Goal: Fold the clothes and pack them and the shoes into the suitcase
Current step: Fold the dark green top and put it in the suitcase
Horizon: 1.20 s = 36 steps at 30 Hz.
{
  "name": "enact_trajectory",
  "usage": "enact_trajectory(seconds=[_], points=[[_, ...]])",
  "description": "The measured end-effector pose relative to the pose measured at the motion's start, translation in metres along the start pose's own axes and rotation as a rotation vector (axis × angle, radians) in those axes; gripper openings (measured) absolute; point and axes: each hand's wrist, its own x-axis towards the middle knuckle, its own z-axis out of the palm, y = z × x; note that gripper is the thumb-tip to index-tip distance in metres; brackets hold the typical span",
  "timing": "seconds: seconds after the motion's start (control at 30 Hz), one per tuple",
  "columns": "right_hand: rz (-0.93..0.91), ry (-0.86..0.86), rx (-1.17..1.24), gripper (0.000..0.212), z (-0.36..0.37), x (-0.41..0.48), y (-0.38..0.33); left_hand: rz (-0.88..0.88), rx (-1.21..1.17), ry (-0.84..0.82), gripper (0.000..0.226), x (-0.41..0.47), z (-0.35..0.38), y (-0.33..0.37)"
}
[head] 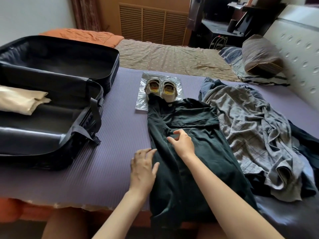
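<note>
A dark green shirt (189,169) lies lengthwise on the purple mat, its sides folded inward and its collar end touching the shoes. My left hand (143,168) rests flat on the shirt's left edge, fingers spread. My right hand (183,143) hovers over or touches the shirt's middle with fingers loosely bent, holding nothing. A pair of grey slippers (161,88) with yellow insoles stands on a clear plastic bag (177,83). The open black suitcase (96,107) sits at the left with a folded cream garment (20,100) inside. A heap of grey checked and dark clothes (255,135) lies to the right.
The purple mat (103,161) covers the bed's near part. A beige sheet (172,57), an orange blanket (82,36) and a brown pillow (260,56) lie behind. A padded white headboard (300,54) runs along the right. The mat's front edge is near my knees.
</note>
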Motion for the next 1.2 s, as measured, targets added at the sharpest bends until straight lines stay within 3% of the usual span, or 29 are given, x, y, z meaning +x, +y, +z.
enact_trajectory(seconds=[0.13, 0.3, 0.5, 0.63, 0.83, 0.97, 1.1, 1.2], points=[[0.071, -0.031, -0.032, 0.045, 0.023, 0.024, -0.009, 0.206, 0.201, -0.164, 0.047, -0.014, 0.021, -0.006], [0.145, 0.066, 0.087, 0.044, 0.033, 0.038, -0.007, 0.185, 0.264, -0.256, 0.059, -0.02, 0.029, -0.013], [0.006, 0.309, 0.012, 0.025, 0.019, 0.048, 0.001, 0.165, 0.255, -0.248, 0.059, -0.023, 0.031, -0.013], [-0.016, 0.172, -0.188, 0.022, 0.024, 0.048, 0.015, 0.175, 0.288, -0.244, 0.058, -0.024, 0.03, -0.012], [0.056, 0.147, 0.049, 0.036, 0.018, 0.067, 0.005, 0.149, 0.224, -0.137, 0.053, 0.0, 0.023, -0.004], [0.116, 0.111, 0.074, 0.039, 0.016, 0.088, -0.001, 0.12, 0.239, -0.253, 0.066, 0.041, 0.024, -0.003], [0.139, 0.098, -0.065, 0.042, 0.02, 0.103, -0.007, 0.166, 0.24, -0.364, 0.084, 0.068, 0.03, -0.005], [0.18, 0.085, -0.069, 0.03, 0.024, 0.11, -0.01, 0.175, 0.267, -0.428, 0.087, 0.071, 0.036, -0.006]])
